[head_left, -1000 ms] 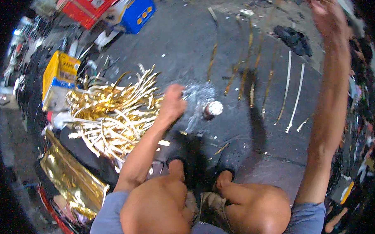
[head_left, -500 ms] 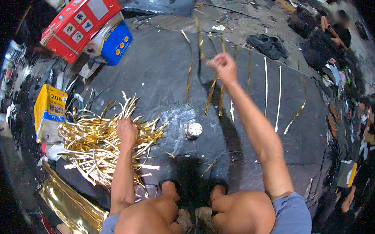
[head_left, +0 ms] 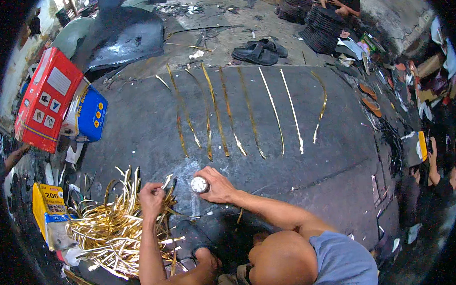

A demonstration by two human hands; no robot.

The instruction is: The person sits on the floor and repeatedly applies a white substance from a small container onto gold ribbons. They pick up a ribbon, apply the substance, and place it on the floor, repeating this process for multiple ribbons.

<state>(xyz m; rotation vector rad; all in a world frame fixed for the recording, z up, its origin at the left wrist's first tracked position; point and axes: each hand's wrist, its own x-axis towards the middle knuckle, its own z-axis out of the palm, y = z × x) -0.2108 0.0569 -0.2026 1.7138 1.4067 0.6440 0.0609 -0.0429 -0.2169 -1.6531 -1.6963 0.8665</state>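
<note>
My right hand [head_left: 219,186] is wrapped round a small round container [head_left: 200,184] with a white, blotchy top, standing on the dark mat. My left hand [head_left: 151,199] is closed in a pinch on a thin gold strip [head_left: 168,180], whose pale end pokes up past the fingertips. Beneath and beside that hand spreads a tangled heap of shiny gold strips [head_left: 104,228]. Farther out, several gold and pale strips [head_left: 217,112] lie roughly side by side, lengthwise away from me.
The dark mat [head_left: 332,186] spans the floor before me. At left stand a red box [head_left: 51,103], a blue tub [head_left: 92,115] and a yellow-blue box [head_left: 50,206]. Black sandals [head_left: 256,52] lie beyond the mat. Another person's hands [head_left: 338,4] show at the far edge.
My right hand has come back from the far strips to the round container and gripped it. The left hand now pinches a strip above the heap. The view has shifted to the right.
</note>
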